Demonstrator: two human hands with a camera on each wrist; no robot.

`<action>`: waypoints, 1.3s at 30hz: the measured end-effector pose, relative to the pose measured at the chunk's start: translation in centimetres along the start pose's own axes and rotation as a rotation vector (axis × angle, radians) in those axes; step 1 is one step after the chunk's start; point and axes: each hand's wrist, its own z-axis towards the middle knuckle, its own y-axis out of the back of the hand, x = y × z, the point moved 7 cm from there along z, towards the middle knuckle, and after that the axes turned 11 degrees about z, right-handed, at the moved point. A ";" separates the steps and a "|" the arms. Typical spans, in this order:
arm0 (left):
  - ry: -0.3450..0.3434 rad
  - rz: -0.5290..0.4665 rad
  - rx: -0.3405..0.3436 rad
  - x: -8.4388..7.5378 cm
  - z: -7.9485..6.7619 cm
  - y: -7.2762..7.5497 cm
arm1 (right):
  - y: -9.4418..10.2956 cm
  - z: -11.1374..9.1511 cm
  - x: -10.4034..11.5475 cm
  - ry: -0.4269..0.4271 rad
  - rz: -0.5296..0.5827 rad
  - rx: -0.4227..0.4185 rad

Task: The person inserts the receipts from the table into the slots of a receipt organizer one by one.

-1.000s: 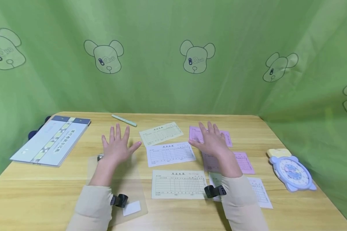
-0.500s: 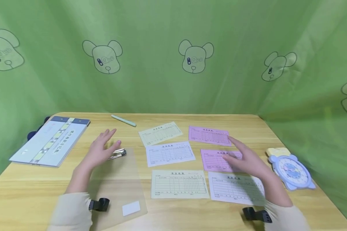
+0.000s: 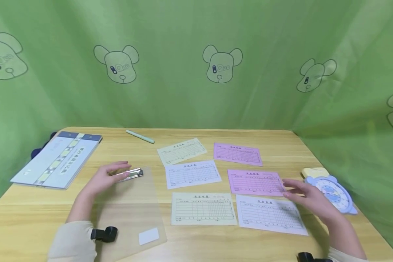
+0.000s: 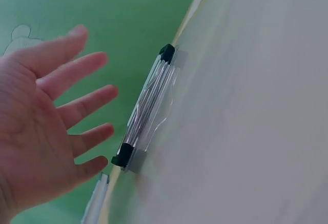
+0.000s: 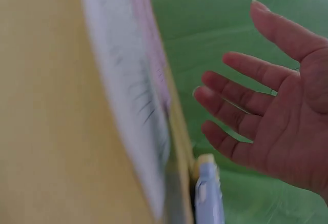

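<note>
My left hand (image 3: 102, 179) hovers over the top of a clear clipboard (image 3: 131, 214), beside its metal clip (image 3: 133, 174). The left wrist view shows that hand (image 4: 46, 116) with spread, relaxed fingers, apart from the clip (image 4: 146, 108). On the right, my right hand (image 3: 309, 198) is above the table near the right ends of a pink receipt slip (image 3: 255, 182) and a white receipt slip (image 3: 270, 214). Its fingers (image 5: 246, 101) are loosely bent in the right wrist view and hold nothing.
More slips lie mid-table: a pale green slip (image 3: 203, 209), a white slip (image 3: 193, 174), another green slip (image 3: 182, 151) and another pink slip (image 3: 238, 154). A pen (image 3: 140, 137) lies behind. A blue toy clock (image 3: 334, 194) is right, a blue-white folder (image 3: 57, 160) left.
Both hands have moved apart and nearer the body; the left has shifted left and the right has shifted right. The spread fingers have relaxed. The slips and clipboard have stayed in place.
</note>
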 end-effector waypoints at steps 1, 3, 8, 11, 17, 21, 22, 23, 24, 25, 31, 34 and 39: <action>-0.001 -0.004 0.004 0.2 0.0 -0.2 | 0.0 -0.3 -0.4 -0.016 -0.004 0.000; -0.007 -0.010 0.008 0.6 0.2 -0.7 | 0.0 -0.8 -1.2 -0.048 -0.016 -0.001; -0.039 0.005 -0.027 1.5 0.4 -1.5 | 0.1 -1.3 -2.8 -0.098 -0.020 -0.001; -0.060 0.030 -0.067 1.8 0.4 -1.6 | 0.0 -1.4 -3.3 -0.097 -0.021 -0.009; -0.099 0.085 -0.114 1.9 0.4 -1.4 | -0.2 -1.4 -3.3 0.001 -0.081 0.018; -0.095 0.098 -0.125 1.8 0.3 -1.1 | -0.4 -1.5 -3.4 0.099 -0.135 0.032; -0.097 0.099 -0.128 1.8 0.3 -1.1 | -0.4 -1.5 -3.4 0.114 -0.142 0.032; -0.097 0.100 -0.129 1.8 0.4 -1.1 | -0.5 -1.6 -3.4 0.126 -0.151 0.029; -0.095 0.101 -0.129 1.9 0.4 -1.2 | -0.5 -1.6 -3.4 0.131 -0.165 0.026; -0.092 0.101 -0.129 1.9 0.4 -1.2 | -0.5 -1.6 -3.6 0.120 -0.176 0.024; -0.069 0.107 -0.126 2.1 0.3 -1.2 | -0.8 -1.4 -3.8 0.018 -0.158 0.049; -0.064 0.112 -0.128 2.1 0.3 -1.2 | -1.1 -1.3 -3.5 0.010 -0.128 0.080; -0.076 0.123 -0.139 2.0 0.3 -1.3 | -1.4 -1.5 -3.3 -0.002 -0.083 0.107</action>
